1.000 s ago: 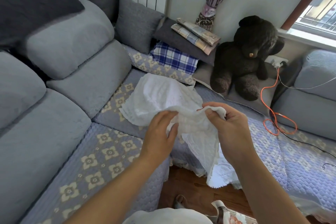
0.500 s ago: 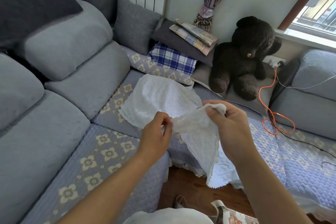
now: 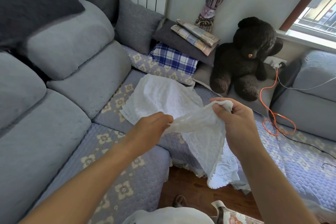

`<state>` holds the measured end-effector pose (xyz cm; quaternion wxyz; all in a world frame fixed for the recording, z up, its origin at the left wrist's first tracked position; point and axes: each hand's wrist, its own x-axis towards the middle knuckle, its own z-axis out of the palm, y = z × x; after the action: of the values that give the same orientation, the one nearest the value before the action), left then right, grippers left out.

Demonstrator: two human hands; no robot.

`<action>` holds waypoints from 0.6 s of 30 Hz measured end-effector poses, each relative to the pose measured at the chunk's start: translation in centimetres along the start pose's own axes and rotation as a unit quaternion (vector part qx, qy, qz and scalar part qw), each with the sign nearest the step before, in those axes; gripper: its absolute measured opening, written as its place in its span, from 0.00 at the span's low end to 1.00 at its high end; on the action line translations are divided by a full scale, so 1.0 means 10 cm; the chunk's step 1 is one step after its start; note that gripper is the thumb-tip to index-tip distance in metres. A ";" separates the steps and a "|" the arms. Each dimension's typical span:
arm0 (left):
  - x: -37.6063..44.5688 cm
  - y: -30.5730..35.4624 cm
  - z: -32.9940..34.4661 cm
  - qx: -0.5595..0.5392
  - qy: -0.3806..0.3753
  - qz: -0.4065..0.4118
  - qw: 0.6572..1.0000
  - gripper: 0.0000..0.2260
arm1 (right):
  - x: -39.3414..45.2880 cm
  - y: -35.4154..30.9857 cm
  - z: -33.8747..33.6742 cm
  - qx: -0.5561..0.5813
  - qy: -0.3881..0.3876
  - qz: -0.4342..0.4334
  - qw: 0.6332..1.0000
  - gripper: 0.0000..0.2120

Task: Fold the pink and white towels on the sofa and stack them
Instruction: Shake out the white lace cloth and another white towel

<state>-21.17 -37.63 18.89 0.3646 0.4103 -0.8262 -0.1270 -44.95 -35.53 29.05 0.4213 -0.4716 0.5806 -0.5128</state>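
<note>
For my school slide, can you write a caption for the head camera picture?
Left hand and right hand hold a white towel stretched above the sofa.

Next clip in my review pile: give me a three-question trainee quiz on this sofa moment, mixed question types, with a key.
1. True or false: both hands are holding the white towel.
2. Multiple choice: where does the second white cloth lie? A) on the sofa seat, B) on the wooden floor, C) on the teddy bear's lap.
3. Fill in: the orange cable runs along the sofa just to the right of the ____.

Key
1. True: the left hand pinches one edge and the right hand grips a bunched corner.
2. A
3. teddy bear
</note>
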 end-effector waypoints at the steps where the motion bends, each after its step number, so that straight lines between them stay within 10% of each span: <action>1: 0.00 -0.02 -0.05 0.019 -0.006 0.012 1.000 0.12 | 0.00 0.00 0.00 0.003 -0.003 0.003 1.000 0.11; 5: 0.05 -0.08 -0.17 0.089 -0.047 0.095 0.990 0.20 | -0.02 -0.02 0.00 0.030 -0.027 0.008 0.999 0.10; 18: 0.19 0.08 0.18 -0.190 -0.007 -0.149 0.971 0.11 | 0.00 -0.08 0.03 0.009 -0.026 -0.022 0.999 0.12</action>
<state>-23.69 -38.79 18.98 0.4070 0.4510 -0.7193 -0.3370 -44.58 -35.64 29.84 0.4293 -0.4937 0.5542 -0.5146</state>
